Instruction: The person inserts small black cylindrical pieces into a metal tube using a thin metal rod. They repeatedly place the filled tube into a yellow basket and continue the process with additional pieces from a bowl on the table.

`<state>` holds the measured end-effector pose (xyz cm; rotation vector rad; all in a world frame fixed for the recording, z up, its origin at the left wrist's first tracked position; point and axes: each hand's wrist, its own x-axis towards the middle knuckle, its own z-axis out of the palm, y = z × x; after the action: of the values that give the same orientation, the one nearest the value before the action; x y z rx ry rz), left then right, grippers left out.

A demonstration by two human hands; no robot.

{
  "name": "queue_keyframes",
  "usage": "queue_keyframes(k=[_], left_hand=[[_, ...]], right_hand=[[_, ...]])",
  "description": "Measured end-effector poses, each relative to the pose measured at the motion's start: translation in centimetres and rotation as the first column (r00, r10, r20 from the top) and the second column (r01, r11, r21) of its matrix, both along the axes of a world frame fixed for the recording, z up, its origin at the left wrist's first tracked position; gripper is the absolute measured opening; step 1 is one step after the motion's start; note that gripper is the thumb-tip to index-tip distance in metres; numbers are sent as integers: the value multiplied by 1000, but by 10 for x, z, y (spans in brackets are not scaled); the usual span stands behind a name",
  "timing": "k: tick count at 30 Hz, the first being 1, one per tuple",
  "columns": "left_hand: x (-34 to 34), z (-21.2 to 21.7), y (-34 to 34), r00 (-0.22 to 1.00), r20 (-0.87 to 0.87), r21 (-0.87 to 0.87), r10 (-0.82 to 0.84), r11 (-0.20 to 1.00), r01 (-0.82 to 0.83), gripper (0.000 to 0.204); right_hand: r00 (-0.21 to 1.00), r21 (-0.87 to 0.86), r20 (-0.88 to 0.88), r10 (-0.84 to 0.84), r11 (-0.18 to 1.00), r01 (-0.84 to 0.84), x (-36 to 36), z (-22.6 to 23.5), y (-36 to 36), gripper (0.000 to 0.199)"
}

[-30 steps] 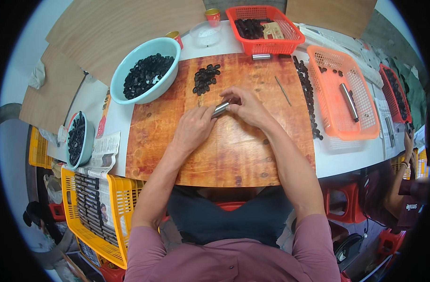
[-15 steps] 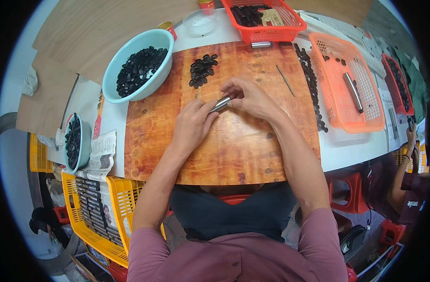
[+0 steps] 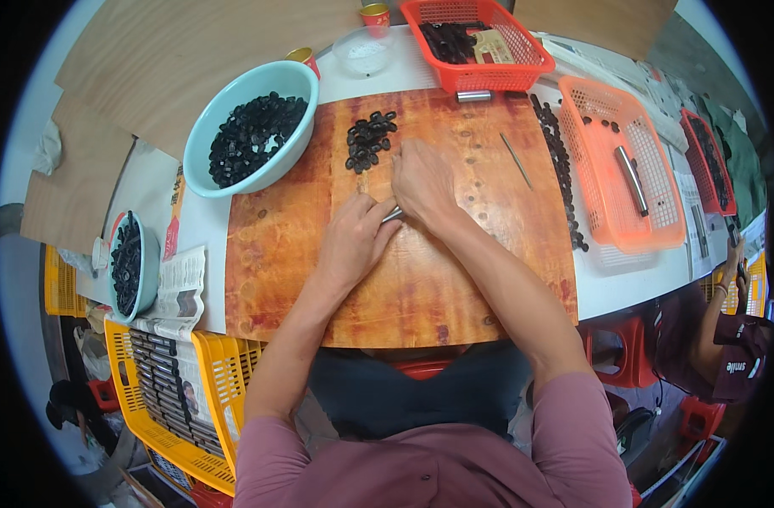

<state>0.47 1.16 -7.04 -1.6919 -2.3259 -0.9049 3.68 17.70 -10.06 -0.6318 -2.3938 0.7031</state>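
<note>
My left hand [image 3: 351, 239] is closed round a short silver metal tube [image 3: 393, 214] above the wooden board [image 3: 311, 292]. Only a small part of the tube shows past my fingers. My right hand [image 3: 423, 180] reaches over the far end of the tube, beside the pile of small black caps [image 3: 367, 135]. Its back is turned up and hides the fingers, so whether it pinches a cap cannot be seen. A thin metal rod [image 3: 516, 159] lies on the board to the right.
A light blue basin [image 3: 306, 127] of black parts stands at the left, a smaller one [image 3: 152, 275] nearer. At the right are a row of black caps [image 3: 561, 161] and an orange basket [image 3: 611, 233] holding a metal tube. A red basket [image 3: 497, 82] stands behind, a yellow crate [image 3: 218, 364] front left.
My right hand has left the tube's end and moved up and slightly left to the pile of caps, turning its back upward. My left hand still holds the tube, a little lower in view.
</note>
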Motion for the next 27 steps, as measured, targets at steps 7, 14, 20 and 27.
queue_keyframes(k=[7,14,20,27], left_hand=[[-3,-2,2,999,43,92,-5,996,1,28],[-3,4,5,999,49,0,-17,1000,17,27],[-4,-4,5,999,-22,-21,-40,999,39,29],[-2,20,-13,950,313,95,-10,995,-21,30]], right_hand=[[1000,72,14,11,997,-12,3,5,-2,21],[998,79,56,11,997,-15,7,6,-4,21],[1000,83,-11,-25,996,26,10,-7,-5,23],[911,-399,-391,-127,916,-44,-1,-16,-2,27]])
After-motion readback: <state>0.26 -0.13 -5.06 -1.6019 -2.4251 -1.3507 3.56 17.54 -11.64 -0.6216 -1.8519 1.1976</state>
